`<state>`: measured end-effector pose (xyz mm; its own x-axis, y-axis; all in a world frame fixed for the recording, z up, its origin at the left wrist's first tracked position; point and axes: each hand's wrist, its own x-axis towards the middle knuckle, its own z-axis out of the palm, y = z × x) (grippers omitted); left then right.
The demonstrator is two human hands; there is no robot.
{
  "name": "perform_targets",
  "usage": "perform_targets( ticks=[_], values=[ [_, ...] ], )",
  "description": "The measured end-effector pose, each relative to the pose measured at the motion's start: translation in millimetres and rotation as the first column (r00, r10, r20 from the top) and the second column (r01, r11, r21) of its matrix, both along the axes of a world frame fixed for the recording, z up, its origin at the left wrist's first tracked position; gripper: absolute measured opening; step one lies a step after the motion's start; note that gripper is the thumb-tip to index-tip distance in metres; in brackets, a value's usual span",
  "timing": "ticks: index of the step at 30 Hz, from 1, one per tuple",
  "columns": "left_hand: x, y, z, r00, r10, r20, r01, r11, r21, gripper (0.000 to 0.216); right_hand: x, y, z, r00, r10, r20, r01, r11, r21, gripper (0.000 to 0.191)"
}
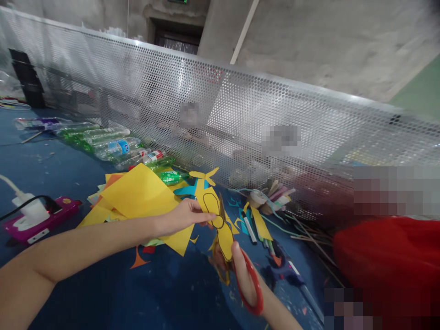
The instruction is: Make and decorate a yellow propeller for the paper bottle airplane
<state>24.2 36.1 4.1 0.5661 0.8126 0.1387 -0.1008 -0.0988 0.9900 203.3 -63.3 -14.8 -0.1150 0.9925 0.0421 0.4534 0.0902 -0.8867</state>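
My left hand (193, 213) pinches a piece of yellow paper (209, 201) between thumb and fingers, above the blue table. Dark outlines of rounded, petal-like shapes are drawn on that paper. My right hand (242, 266) is closed around the red handles of a pair of scissors (259, 298), with its thumb through one loop. The scissors' blades (222, 208) point away from me and lie along the right edge of the paper. Just beyond the paper lie a yellow cut-out shape (205, 176) and blue paper pieces (187, 190).
Yellow paper sheets (140, 195) lie stacked left of my hands, with plastic bottles (118, 146) behind. A purple power strip (62, 215) with plugs sits at the left. A glue gun (288, 270) and a marker (250, 229) lie right. A perforated metal screen (165, 87) borders the table; a person in red (385, 256) is close at right.
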Motion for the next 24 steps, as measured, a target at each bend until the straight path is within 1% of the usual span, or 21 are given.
perform_targets(
  ticks=[4,11,14,19,22,24],
  values=[
    [0.4,-0.1,-1.8,1.0,-0.011,0.016,0.012,1.0,-0.018,0.03,0.7,0.4,0.6,0.999,-0.001,-0.044,-0.002,0.998,-0.058,0.061],
    [0.6,-1.4,-1.2,1.0,-0.009,-0.001,0.009,1.0,-0.02,0.033,-5.5,-0.2,3.1,0.995,-0.019,-0.103,0.014,0.999,-0.053,0.062],
    [0.6,-2.2,0.3,1.0,-0.011,0.001,0.011,0.999,-0.035,0.034,-5.7,-1.1,4.2,0.995,-0.037,-0.089,0.031,0.997,-0.066,0.062],
    [0.8,-2.1,1.2,0.999,-0.03,0.04,0.032,0.998,-0.057,0.037,-7.0,-3.2,10.8,0.997,-0.072,0.007,0.073,0.997,-0.039,0.064],
    [0.2,-2.6,2.6,0.999,-0.022,0.032,0.024,0.997,-0.075,0.045,-9.2,-4.2,13.6,0.995,-0.097,0.018,0.098,0.994,-0.042,0.064],
    [-0.3,-3.2,3.9,1.0,-0.008,0.029,0.011,0.996,-0.087,0.051,-9.1,-3.9,11.8,0.995,-0.101,0.018,0.102,0.994,-0.049,0.064]
  ],
)
